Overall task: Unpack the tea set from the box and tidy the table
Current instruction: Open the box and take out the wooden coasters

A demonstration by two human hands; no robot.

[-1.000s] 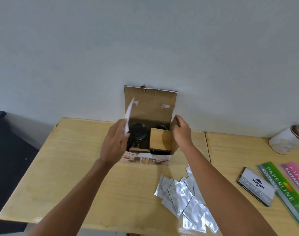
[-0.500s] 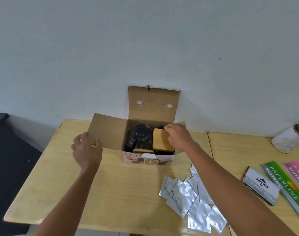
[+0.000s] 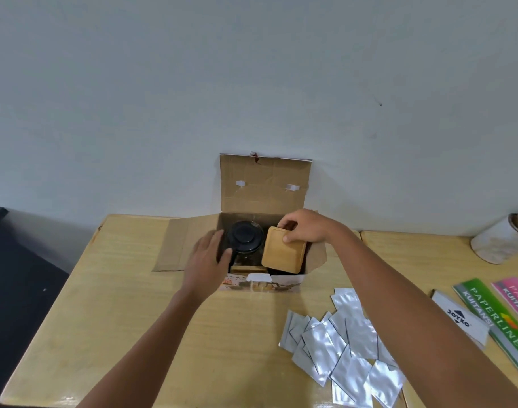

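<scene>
Pale wall, wooden table (image 3: 110, 304). Unpacking under way: box (image 3: 265, 184) at twelve o'clock; right grip (image 3: 306, 228) pinching wooden tray (image 3: 282, 254), left grip (image 3: 206, 260) spread, reaching teapot (image 3: 246, 238). Next, probably lifting tray clear.

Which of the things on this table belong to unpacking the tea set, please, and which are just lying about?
Part of the job:
- open brown cardboard box
- glass teapot with black round lid
- square wooden tray, gripped by the right hand

Lying about:
- silver foil sachets
- green receipt book
- pink receipt book
- stamp pad box
- white jar
</scene>
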